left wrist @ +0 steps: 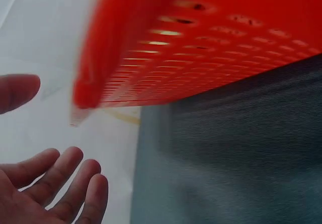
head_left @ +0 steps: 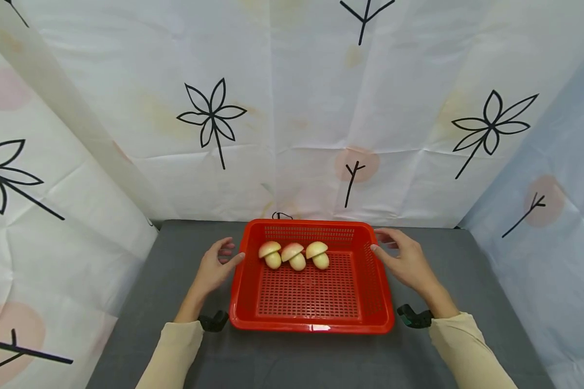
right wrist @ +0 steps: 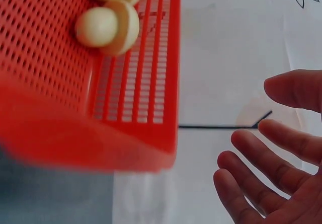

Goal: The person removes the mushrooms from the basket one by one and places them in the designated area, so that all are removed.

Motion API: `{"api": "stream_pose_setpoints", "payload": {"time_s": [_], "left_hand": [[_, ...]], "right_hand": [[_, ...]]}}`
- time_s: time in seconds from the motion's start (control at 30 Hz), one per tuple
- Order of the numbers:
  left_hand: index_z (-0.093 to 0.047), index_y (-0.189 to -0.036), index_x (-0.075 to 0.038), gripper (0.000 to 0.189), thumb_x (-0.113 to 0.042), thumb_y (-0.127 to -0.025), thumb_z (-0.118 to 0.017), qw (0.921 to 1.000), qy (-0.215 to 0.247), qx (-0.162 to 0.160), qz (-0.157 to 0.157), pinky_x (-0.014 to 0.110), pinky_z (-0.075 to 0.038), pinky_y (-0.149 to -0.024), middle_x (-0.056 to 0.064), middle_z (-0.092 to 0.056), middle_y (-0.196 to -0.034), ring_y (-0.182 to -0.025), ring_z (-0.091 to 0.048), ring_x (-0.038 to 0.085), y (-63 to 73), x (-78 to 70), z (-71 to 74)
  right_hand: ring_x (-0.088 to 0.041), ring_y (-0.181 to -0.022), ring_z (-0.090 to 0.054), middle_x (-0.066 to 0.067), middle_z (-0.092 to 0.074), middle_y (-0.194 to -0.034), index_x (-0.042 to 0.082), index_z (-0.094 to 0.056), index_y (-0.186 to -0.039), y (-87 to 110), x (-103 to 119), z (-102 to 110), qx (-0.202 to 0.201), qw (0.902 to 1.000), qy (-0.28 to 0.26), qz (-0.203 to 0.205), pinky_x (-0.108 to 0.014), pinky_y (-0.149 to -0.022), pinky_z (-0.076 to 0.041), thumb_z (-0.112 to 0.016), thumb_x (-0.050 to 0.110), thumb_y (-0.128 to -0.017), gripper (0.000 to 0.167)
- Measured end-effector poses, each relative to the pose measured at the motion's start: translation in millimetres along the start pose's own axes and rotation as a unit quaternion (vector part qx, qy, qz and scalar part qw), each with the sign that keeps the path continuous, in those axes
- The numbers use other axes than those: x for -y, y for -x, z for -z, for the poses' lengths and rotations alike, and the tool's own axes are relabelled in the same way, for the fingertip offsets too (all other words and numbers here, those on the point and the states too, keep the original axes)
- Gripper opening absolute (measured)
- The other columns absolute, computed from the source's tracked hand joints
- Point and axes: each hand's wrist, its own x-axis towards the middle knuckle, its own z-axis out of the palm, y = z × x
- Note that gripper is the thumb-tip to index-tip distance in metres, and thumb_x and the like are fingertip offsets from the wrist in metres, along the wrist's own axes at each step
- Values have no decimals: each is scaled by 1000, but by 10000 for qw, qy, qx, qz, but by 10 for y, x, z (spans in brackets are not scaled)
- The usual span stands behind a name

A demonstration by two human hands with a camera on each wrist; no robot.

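Note:
A red plastic basket [head_left: 311,327] with a perforated floor rests on the grey table. Three mushroom-shaped pieces, pale with pinkish caps, lie in a row inside: a left one [head_left: 271,255], a middle one [head_left: 294,256] and a right one [head_left: 318,254]. Beside the basket's left wall, my left hand [head_left: 216,266] has its fingers spread and holds nothing. My right hand [head_left: 405,260] is by the opposite wall, thumb close to the rim, also holding nothing. Both wrist views show a gap between the fingers and the basket.
The grey table [head_left: 272,359] reaches back to a white cloth [head_left: 297,108] printed with black leaf and twig drawings. Similar cloth hangs on the left and right sides. A thin black wire shape [head_left: 282,215] shows behind the basket's far rim.

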Motion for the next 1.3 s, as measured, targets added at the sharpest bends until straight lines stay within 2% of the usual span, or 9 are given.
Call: {"api": "stream_pose_setpoints", "payload": {"time_s": [0.2,0.37,0.57,0.7,0.97,1.2,1.3], "left_hand": [[-42,-149,4,64,-23,-98,-69,9992,290,287,-29,54,-49,-102,25,-55,-138,-122,-56,39,13,81,-50],[-39,-151,6,65,-18,-98,-70,9963,697,510,-28,51,-57,-92,27,-51,-141,-121,-56,42,17,138,-87],[-38,-151,5,63,-16,-99,-68,9934,974,600,37,44,-62,-84,28,-50,-141,-119,-58,44,37,184,-133],[-41,-150,4,61,-19,-100,-68,9938,944,588,-17,43,-61,-86,27,-53,-139,-118,-60,42,68,200,-168],[-40,-147,12,59,-10,-99,-67,9913,1138,647,-121,43,-59,-91,32,-55,-135,-119,-59,46,173,-5,-139],[-43,-148,6,58,-8,-98,-68,9887,1403,488,-204,33,-59,-90,28,-56,-135,-120,-58,43,94,262,-229],[-45,-147,5,58,-9,-97,-70,9859,1588,451,-268,29,-60,-87,27,-58,-134,-119,-59,41,76,326,-247]], "right_hand": [[-38,-112,-61,-19,-65,-123,2,-59,-137,-69,96,-185,298,9992,-267,-56,-58,-95,-51,-70,18,-98,43],[-37,-110,-62,-19,-66,-122,0,-59,-136,-119,125,-329,423,9979,-481,-67,-56,-94,-52,-70,17,-98,44],[-34,-108,-63,-17,-67,-119,0,-60,-135,-188,106,-478,501,9959,-743,-77,-54,-92,-54,-71,17,-97,43],[-36,-109,-63,-18,-66,-119,-2,-60,-134,-239,110,-568,594,9933,-978,-132,-56,-92,-54,-71,17,-97,43],[-40,-112,-62,-23,-64,-123,-6,-59,-133,-356,88,-820,765,9902,-1137,-280,-58,-94,-52,-75,12,-93,46],[-39,-123,-57,-20,-59,-135,-1,-56,-139,-436,-7,-1084,921,9888,-1103,-396,-56,-101,-49,-83,12,-85,62],[-39,-125,-55,-19,-57,-138,0,-54,-142,-467,-37,-1181,1040,9886,-1011,-410,-55,-102,-49,-86,12,-82,70]]}}
